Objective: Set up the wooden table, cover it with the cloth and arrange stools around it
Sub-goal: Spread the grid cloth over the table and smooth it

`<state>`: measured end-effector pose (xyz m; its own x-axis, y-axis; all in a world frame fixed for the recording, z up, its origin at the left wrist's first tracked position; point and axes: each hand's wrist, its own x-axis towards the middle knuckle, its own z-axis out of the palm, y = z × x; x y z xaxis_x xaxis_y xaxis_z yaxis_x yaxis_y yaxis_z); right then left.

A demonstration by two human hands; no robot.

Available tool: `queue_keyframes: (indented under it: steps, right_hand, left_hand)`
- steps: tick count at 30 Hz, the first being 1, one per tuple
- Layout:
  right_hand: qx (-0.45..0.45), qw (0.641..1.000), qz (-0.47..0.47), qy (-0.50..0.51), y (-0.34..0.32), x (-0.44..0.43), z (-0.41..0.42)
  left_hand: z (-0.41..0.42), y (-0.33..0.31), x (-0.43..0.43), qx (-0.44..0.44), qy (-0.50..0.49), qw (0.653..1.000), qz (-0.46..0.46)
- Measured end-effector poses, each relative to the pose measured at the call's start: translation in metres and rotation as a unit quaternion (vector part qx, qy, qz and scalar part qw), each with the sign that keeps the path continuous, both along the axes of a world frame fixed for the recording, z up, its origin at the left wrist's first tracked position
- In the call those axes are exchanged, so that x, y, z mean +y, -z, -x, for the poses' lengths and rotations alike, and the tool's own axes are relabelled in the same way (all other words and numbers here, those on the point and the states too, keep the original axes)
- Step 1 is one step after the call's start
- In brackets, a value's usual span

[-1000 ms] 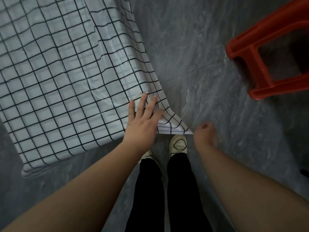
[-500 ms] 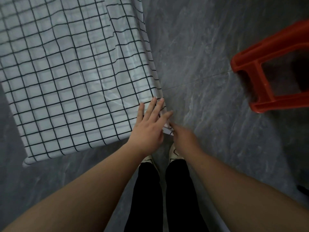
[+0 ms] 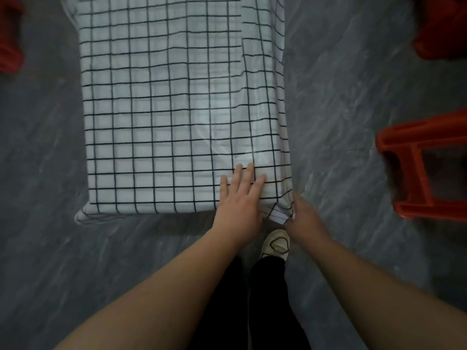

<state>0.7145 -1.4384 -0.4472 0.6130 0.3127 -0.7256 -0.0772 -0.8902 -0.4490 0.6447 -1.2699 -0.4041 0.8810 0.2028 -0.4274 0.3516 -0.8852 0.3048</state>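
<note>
Brought the right hand (image 3: pixel 305 218) in from open floor onto the hanging corner of the white black-gridded cloth (image 3: pixel 164 109), apparently pinching it, just right of the left hand (image 3: pixel 240 200) pressed flat, fingers straight, on the cloth top. Judged well along: wooden table up, hidden beneath the cloth, only this corner left to tidy. Yet to arrange: red plastic stool (image 3: pixel 404 140) well right of the right hand, second stool (image 3: pixel 442 34) beyond it, third stool (image 3: pixel 10 41) far left of the left hand.
</note>
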Motion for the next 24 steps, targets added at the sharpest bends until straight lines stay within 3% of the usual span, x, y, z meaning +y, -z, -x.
queue_keyframes:
  steps: [2, 5, 14, 21, 24]
  right_hand:
    - [-0.011, 1.0, -0.005, 0.009, -0.017, 0.014, 0.001]
    - [-0.099, 0.995, -0.021, 0.001, -0.049, 0.046, 0.006]
    - [-0.162, 0.954, -0.05, -0.248, -0.09, 0.155, 0.047]
    - [-0.195, 0.93, -0.079, -0.3, -0.092, 0.258, 0.113]
    - [-0.202, 0.925, -0.096, -0.309, -0.093, 0.303, 0.143]
  left_hand:
    - [0.019, -0.01, 0.014, 0.03, -0.05, 0.998, 0.017]
    - [0.05, -0.03, 0.04, 0.046, -0.093, 0.994, 0.028]
    - [0.125, -0.039, 0.135, 0.069, -0.2, 0.977, 0.029]
    - [0.195, -0.032, 0.219, 0.032, -0.252, 0.966, 0.05]
    - [0.227, -0.032, 0.263, -0.032, -0.33, 0.939, 0.09]
